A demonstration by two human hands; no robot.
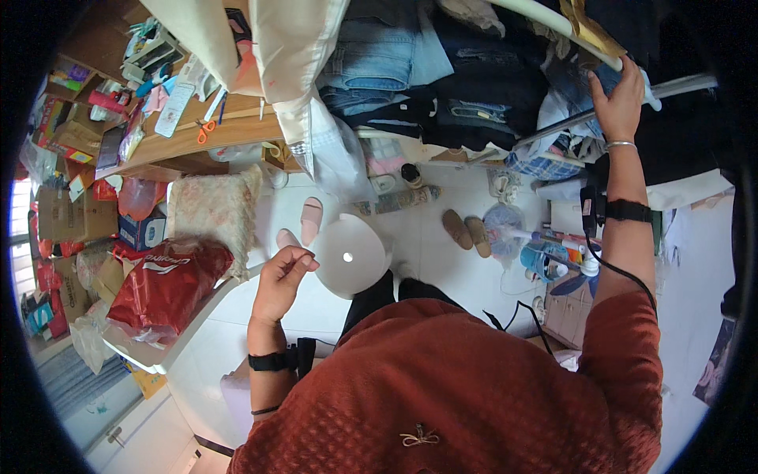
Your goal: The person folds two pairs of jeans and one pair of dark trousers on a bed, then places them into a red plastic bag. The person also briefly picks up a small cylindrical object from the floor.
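Right hand (618, 99) is raised and closed around a white round metal rail (553, 20) of a clothes rack, fingers wrapped over the bar near its joint with a 2nd, thinner grey crossbar (671, 85). Left hand (283, 278) hangs free at waist height, fingers loosely curled with thumb touching fingertips, holding nothing that shows, just above a white round plastic stool (351, 254) on the floor. Risks, as a judgement: the rail carries a heavy stack of folded blue and dark denim garments (410, 63); a pull or lean on it could tip the rack or slide the pile off, since only 1 hand steadies it. A cream fabric sheet (292, 47) hangs just beside the pile and could snag. Footing looks tight too: the stool, 1 pair of brown slippers (467, 229) and 1 pair of pink slippers (308, 221) lie near the feet, so a step back could trip. A black cable (624, 272) runs along the right forearm and could catch on the crossbar. Room: white tiled floor (426, 237), crowded. At left a wooden surface (229, 130) carries orange-handled scissors (205, 130), packets and small boxes; below it sit cardboard boxes, a floral cushion (213, 209) and a red shiny plastic bag (166, 284) on a low white ledge.
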